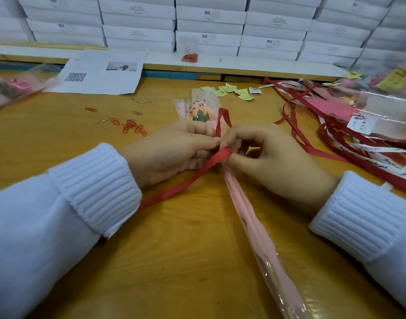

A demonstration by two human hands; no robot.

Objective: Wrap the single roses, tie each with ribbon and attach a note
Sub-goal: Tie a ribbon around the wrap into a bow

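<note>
Head view: a red ribbon (217, 157) is pinched at the middle of a wooden desk (59, 125), where it is wound around the neck of a wrapped single rose (200, 111). The left hand (169, 153) is seen with its grip closed on the ribbon from the left, and the right hand (266, 157) with thumb and fingertips clamped on the same band from the right. A loop of ribbon is raised above the knuckles, and one tail is trailed toward the left white ribbed sleeve (98, 189). The rose's bloom, under clear film printed with lettering, is pointed away from the wearer; its pink wrap (250, 222) is stretched toward the lower edge of the frame.

Yellow note slips (234, 90) are scattered just beyond the bloom. Orange paper clips (132, 127) are strewn to the left, near a printed sheet with a QR code (100, 72). Loose red and white ribbons (358, 153) and finished wrapped roses (370, 104) are piled at the right. White boxes (208, 24) are stacked along the back.
</note>
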